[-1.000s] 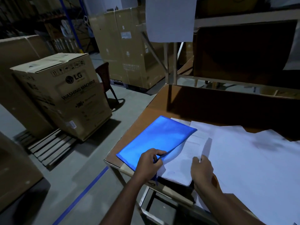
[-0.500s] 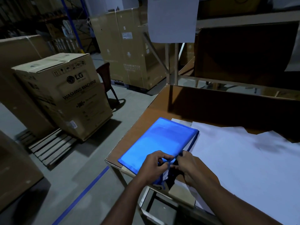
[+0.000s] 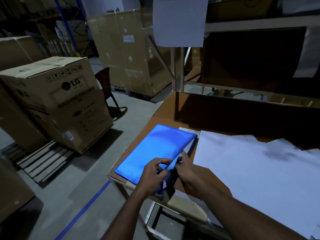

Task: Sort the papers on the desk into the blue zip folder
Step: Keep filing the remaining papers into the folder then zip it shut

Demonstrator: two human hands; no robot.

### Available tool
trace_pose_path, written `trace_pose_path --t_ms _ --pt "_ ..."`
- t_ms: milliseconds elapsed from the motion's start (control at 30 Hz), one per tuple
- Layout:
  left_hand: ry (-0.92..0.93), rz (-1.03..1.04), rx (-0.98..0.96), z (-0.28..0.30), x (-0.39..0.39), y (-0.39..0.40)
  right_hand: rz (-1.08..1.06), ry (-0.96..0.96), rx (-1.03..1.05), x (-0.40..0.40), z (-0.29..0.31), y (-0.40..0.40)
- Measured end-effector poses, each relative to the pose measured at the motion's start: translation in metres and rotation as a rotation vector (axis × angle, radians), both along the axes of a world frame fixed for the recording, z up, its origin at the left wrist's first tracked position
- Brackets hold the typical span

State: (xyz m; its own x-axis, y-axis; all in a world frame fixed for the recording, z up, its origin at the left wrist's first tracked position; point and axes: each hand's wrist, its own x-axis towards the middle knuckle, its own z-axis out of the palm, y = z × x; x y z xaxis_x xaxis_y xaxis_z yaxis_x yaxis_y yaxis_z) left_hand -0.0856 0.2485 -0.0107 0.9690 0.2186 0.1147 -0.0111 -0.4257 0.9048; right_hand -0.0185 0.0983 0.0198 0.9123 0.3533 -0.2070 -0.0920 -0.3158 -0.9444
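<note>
Where the brown wooden desk [image 3: 155,118] meets its near left corner lies the flat blue zip folder [image 3: 155,149]. Left hand [image 3: 153,175] fingers pinch its right edge; right hand [image 3: 186,168] fingers clamp there too. Loose white papers [image 3: 251,170] spread just beside, toward the right edge.

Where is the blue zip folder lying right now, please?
In the head view, the blue zip folder lies on the desk's near left corner, left of the loose white papers, with both hands at its near right edge.

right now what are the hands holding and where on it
Both hold the blue zip folder at its near right edge: the left hand pinches the top flap, the right hand grips beside it, seemingly at the zip.
</note>
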Motion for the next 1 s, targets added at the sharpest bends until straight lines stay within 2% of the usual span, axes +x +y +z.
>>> trace_pose_path --t_ms 67,133,200,300,367,467,533,667,800,900,1000 --pt "-0.021 0.053 0.008 -0.006 0.004 0.002 0.170 -0.080 -0.053 0.008 0.000 0.001" --pt "-0.007 0.113 0.018 -0.011 0.008 0.003 0.281 -0.209 -0.219 0.017 -0.003 -0.002" --pt "0.007 0.162 0.012 -0.016 0.013 0.005 0.204 -0.281 -0.328 0.016 -0.008 -0.011" --pt "-0.015 0.196 0.031 -0.018 0.024 0.006 -0.045 -0.476 -0.461 0.014 -0.027 -0.039" --pt "-0.013 0.182 0.030 -0.016 0.029 0.005 -0.114 -0.551 -0.583 0.017 -0.040 -0.061" --pt "0.029 0.086 0.102 -0.015 0.035 0.004 -0.198 -0.531 -0.810 0.014 -0.047 -0.093" --pt "0.051 0.020 0.174 -0.016 0.040 0.003 -0.214 -0.476 -0.870 0.009 -0.051 -0.105" --pt "-0.011 -0.069 0.363 -0.006 0.050 -0.016 -0.195 -0.457 -0.757 -0.003 -0.051 -0.112" --pt "-0.045 -0.166 0.456 0.003 0.065 -0.051 -0.237 -0.474 -0.581 -0.022 -0.045 -0.120" --pt "-0.035 -0.309 0.512 -0.001 0.079 -0.072 -0.384 -0.525 -0.772 -0.029 -0.043 -0.140" --pt "0.074 -0.437 0.639 -0.009 0.089 -0.088 -0.472 -0.344 -0.910 -0.036 -0.042 -0.161"
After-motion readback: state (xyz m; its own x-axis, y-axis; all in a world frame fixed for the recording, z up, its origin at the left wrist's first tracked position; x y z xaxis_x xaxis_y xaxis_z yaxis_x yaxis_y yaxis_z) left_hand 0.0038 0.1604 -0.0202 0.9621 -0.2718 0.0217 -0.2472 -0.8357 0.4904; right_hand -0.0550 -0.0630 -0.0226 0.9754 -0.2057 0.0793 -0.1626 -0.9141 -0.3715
